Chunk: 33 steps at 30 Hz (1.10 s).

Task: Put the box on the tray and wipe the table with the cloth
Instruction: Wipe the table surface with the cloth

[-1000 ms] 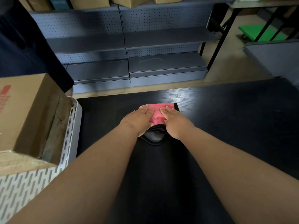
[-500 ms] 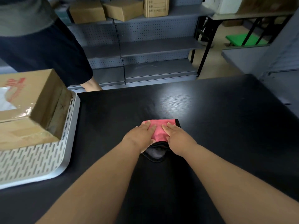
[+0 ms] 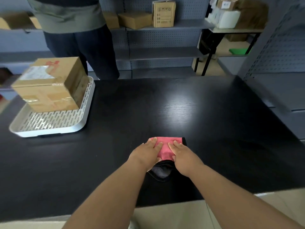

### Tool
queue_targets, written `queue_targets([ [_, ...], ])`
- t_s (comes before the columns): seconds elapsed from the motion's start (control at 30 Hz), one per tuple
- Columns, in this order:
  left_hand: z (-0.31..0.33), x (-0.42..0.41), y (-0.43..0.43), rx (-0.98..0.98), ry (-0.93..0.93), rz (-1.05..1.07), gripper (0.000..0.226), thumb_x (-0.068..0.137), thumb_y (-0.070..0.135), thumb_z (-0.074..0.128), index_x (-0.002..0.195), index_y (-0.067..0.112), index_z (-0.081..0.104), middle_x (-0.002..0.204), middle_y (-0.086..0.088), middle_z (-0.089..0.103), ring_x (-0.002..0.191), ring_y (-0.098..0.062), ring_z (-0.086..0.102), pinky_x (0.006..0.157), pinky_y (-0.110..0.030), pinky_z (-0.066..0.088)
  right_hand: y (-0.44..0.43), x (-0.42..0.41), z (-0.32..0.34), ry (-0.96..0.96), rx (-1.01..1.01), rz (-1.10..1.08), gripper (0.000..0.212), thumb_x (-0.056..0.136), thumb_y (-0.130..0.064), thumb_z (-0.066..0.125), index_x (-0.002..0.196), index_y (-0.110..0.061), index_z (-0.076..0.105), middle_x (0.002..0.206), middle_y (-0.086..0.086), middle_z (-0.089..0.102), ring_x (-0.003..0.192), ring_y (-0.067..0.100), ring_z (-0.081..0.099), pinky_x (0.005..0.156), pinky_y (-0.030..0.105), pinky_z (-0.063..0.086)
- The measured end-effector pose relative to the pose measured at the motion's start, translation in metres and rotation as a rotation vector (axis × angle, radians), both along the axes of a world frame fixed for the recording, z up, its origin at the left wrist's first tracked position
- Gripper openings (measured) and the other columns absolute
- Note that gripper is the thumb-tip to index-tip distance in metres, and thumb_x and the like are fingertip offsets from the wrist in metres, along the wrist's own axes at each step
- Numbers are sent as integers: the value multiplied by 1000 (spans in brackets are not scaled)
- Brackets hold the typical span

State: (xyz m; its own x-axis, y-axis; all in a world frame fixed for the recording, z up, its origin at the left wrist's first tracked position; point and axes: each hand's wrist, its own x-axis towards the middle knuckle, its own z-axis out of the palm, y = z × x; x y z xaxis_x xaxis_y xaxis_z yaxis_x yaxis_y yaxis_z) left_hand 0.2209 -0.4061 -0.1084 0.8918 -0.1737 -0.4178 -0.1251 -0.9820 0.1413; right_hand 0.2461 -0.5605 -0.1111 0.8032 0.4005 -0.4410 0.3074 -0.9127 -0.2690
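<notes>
Dark wood-grain bench (image 3: pixel 222 146) is spreading across the view and catching a patch of light. Near its front edge, the left hand (image 3: pixel 146 154) and right hand (image 3: pixel 182 156) are lying flat with fingers straight, pressing side by side on a folded red cloth (image 3: pixel 165 146) with a dark edge. Farther left, a white slotted tray (image 3: pixel 49 131) is sitting on the bench, carrying the cardboard box (image 3: pixel 49 85) at its far end. Beyond the bench, a person (image 3: pixel 79 38) is standing before grey shelves (image 3: pixel 165 53) that are holding cartons (image 3: pixel 163 14).
</notes>
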Motion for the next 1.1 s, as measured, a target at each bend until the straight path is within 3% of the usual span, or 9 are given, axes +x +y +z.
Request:
queue_targets([
  [0.5,-6,-78,69,58,-14,37,64,101,39,34,153,20,2,161,-3,-5,149,-18,-1,120,-36,10,74,-62,0,-40,-25,99,63,99,-8,37,151,-22,5,161,0,0,148,20,4,121,37,14],
  [0.9,-5,-76,164,72,-17,-21,64,101,39,34,153,18,1,161,-5,-5,149,-21,-1,120,-35,8,172,-69,1,-6,-37,57,58,100,-10,29,151,-19,2,161,2,-5,148,20,-2,121,35,10],
  [1.1,1,-68,177,-66,-29,-60,65,100,32,40,153,15,7,161,-4,0,149,-20,5,118,-32,16,191,-56,2,12,-66,31,69,95,-1,36,151,-18,0,161,1,-7,148,19,-4,121,37,12],
])
